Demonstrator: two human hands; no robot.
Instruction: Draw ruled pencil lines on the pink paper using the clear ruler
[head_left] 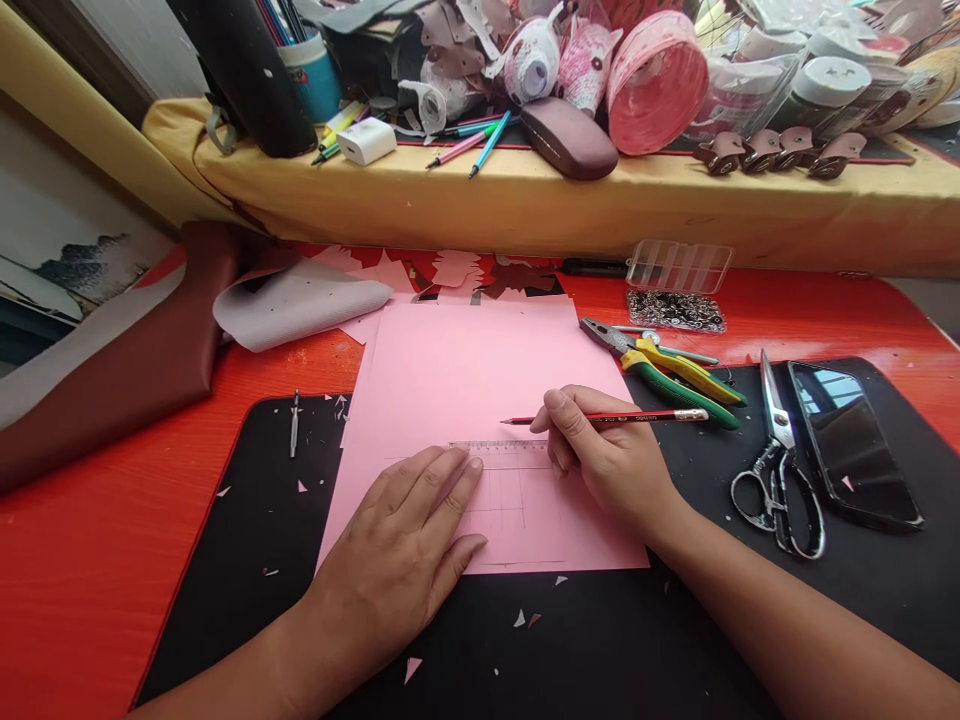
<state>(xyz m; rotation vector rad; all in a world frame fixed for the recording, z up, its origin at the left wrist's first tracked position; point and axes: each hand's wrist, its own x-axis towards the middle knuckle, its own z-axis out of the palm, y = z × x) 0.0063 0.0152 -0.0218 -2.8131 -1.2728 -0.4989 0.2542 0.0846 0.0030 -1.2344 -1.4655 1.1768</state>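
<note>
Pink paper (472, 370) lies on the black mat, with thin pencil lines forming a grid on its lower half. Across those lines rests a clear ruler (510, 448). My left hand (416, 520) is spread flat, its fingertips pressing on the ruler's left part and the paper. My right hand (600, 450) grips a red and black pencil (622, 416) between thumb and fingers. The pencil is held nearly level, its point toward the left, above the ruler. Fingers of the right hand are near the ruler's right end, which they partly hide.
Pliers (667, 375), scissors (780, 470) and a phone (859, 440) lie at the right. Behind them stands an open clear box (675, 300) of small metal parts. Rolled brown material (172, 350) lies left, near a small metal tool (294, 425). A cluttered yellow ledge (450, 205) spans the back.
</note>
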